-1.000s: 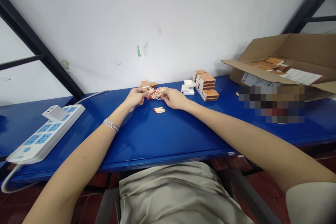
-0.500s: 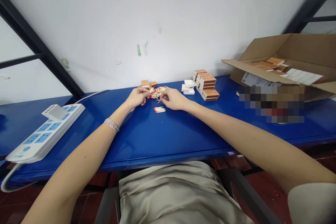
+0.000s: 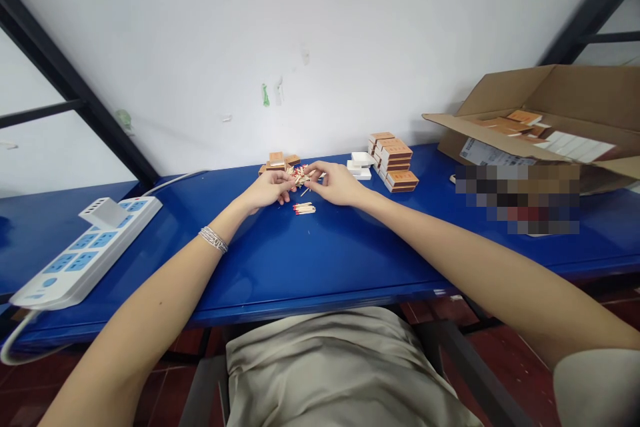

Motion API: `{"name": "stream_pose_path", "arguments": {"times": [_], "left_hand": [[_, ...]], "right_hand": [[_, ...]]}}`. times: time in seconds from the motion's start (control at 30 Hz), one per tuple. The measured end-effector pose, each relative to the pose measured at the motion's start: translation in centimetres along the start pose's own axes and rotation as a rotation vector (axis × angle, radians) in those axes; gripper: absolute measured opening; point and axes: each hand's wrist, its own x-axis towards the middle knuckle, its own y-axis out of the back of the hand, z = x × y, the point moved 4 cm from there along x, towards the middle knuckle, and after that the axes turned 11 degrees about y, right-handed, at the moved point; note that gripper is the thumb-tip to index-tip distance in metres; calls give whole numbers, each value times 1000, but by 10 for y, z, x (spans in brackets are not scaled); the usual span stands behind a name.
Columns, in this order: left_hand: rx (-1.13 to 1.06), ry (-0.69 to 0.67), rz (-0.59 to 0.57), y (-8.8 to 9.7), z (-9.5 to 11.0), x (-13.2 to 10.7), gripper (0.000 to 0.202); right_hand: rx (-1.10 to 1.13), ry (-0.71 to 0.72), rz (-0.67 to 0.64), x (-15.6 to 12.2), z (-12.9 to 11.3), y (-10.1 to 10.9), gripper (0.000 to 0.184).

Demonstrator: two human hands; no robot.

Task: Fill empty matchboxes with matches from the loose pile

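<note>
A loose pile of red-tipped matches (image 3: 300,175) lies between my two hands at the back of the blue table. My left hand (image 3: 271,187) is closed in a pinch at the pile's left side, with matches at its fingertips; how many it holds I cannot make out. From the right, my right hand (image 3: 334,183) reaches over the pile, thumb and fingers apart and touching the matches. In front of both hands lies a small row of matches (image 3: 305,209), side by side, heads to the left.
Matchboxes (image 3: 276,159) sit behind the pile. To the right are white matchbox trays (image 3: 360,163) and stacked matchboxes (image 3: 395,157). An open cardboard box (image 3: 450,121) holding more matchboxes stands farther right. A power strip (image 3: 90,250) lies at left on the blue table (image 3: 320,267).
My left hand has shifted slightly right, nearer the right hand. My right hand has moved up over the pile and its fingers have spread. The row of matches stays put.
</note>
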Motion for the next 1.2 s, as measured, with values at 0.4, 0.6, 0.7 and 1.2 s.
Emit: {"name": "stream_pose_path", "arguments": {"times": [0.4,0.6,0.7,1.2], "left_hand": [[-40,-8,43,-2,-4,5,1],[-37,-39,42,2,-3,3,19],[-37,-69,31,1,-1,1,20],[-49,-86,283,9,23,-16,25]], "right_hand": [[167,-90,-19,1,2,-3,19],[233,11,-201,-1,-3,-15,19],[198,24,-240,-2,-3,-16,19],[94,-113,68,2,2,3,17]]}}
